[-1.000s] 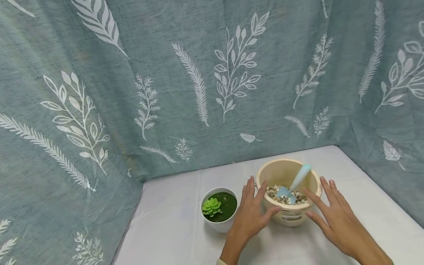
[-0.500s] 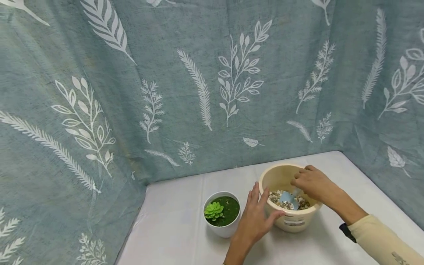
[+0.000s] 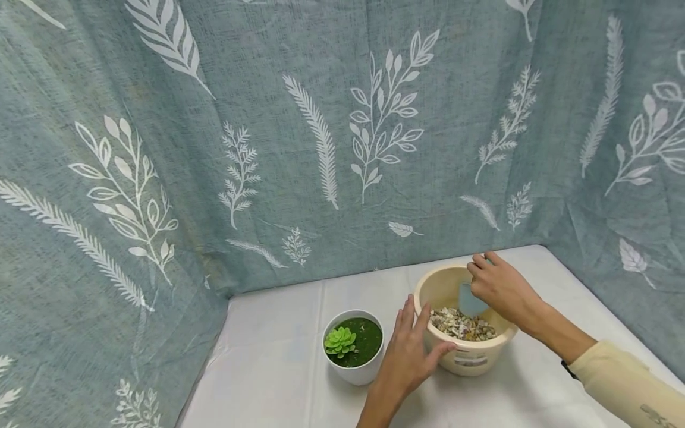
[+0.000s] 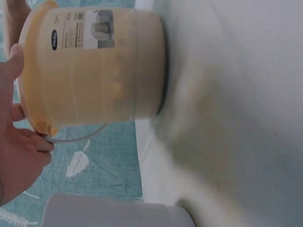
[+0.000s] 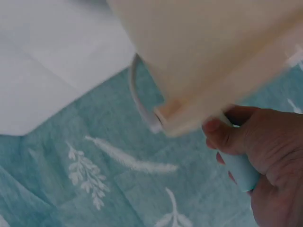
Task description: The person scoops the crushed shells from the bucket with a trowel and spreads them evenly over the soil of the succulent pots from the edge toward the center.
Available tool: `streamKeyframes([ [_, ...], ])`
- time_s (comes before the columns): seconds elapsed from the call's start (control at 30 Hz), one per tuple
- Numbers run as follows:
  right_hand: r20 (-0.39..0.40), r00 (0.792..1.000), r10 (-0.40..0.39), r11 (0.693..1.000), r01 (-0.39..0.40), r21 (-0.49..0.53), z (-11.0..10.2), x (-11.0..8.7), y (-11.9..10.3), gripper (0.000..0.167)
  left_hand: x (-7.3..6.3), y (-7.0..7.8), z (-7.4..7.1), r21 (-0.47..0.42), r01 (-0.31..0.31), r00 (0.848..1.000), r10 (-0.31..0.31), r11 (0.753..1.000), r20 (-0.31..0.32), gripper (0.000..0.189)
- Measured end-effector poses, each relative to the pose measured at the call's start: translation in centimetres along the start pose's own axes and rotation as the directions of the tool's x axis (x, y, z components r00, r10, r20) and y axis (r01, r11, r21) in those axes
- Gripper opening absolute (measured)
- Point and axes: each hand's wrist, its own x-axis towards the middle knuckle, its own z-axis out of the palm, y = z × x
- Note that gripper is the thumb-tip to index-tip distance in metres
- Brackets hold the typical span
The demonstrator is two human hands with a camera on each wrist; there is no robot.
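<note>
A cream plastic bucket point(image 3: 488, 358) with gravel point(image 3: 459, 327) inside stands on the table. At its left rim, my left hand point(image 3: 405, 353) holds on, the thumb on the near side; in the left wrist view the fingers point(image 4: 34, 144) curl at the rim beside the thin handle. Over the bucket's right side, my right hand point(image 3: 505, 291) grips a light blue hand trowel point(image 3: 471, 301), its blade tipped upright above the gravel. The right wrist view shows the fist round the trowel's handle point(image 5: 244, 172), just past the bucket's rim.
A white pot point(image 3: 360, 374) with a green succulent point(image 3: 340, 342) stands close to the left of my left hand. White cloth covers the table point(image 3: 267, 356). Grey-green curtains point(image 3: 321, 148) with white leaf prints hang behind and at both sides.
My right hand has gone from open beside the bucket to gripping the trowel, which has been lifted out of the gravel. The left hand stays near the left rim.
</note>
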Motion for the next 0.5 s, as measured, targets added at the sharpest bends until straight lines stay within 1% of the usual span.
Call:
streamKeyframes([
  [0.07, 0.025, 1.0, -0.007, 1.0, 0.007, -0.01, 0.4, -0.1, -0.5, 0.028, 0.0, 0.0, 0.0, -0.009, 0.003, 1.0, -0.003, 1.0, 0.01, 0.085],
  [0.17, 0.047, 0.999, 0.009, 1.0, -0.009, 0.005, 0.9, -0.2, -1.0, 0.029, 0.0, 0.0, 0.1, -0.019, 0.003, 1.0, -0.002, 1.0, 0.02, 0.085],
  [0.27, 0.042, 0.999, 0.026, 0.998, -0.028, 0.05, 1.4, -0.2, -1.3, 0.028, 0.1, 0.1, 0.1, -0.017, 0.0, 1.0, 0.0, 1.0, 0.018, 0.085],
  [0.37, 0.025, 0.999, 0.043, 0.992, -0.046, 0.118, 2.0, -0.3, -1.5, 0.029, 0.1, 0.0, 0.1, -0.021, 0.007, 1.0, -0.007, 1.0, 0.014, 0.085],
  [0.43, 0.032, 0.998, 0.054, 0.987, -0.058, 0.15, 2.3, -0.3, -1.8, 0.032, 0.0, -0.1, 0.1, -0.026, 0.013, 1.0, -0.013, 1.0, 0.013, 0.085],
  [0.5, 0.056, 0.996, 0.062, 0.976, -0.072, 0.206, 2.6, -0.4, -2.2, 0.034, 0.0, -0.3, 0.1, -0.036, 0.019, 1.0, -0.019, 0.999, 0.014, 0.086],
])
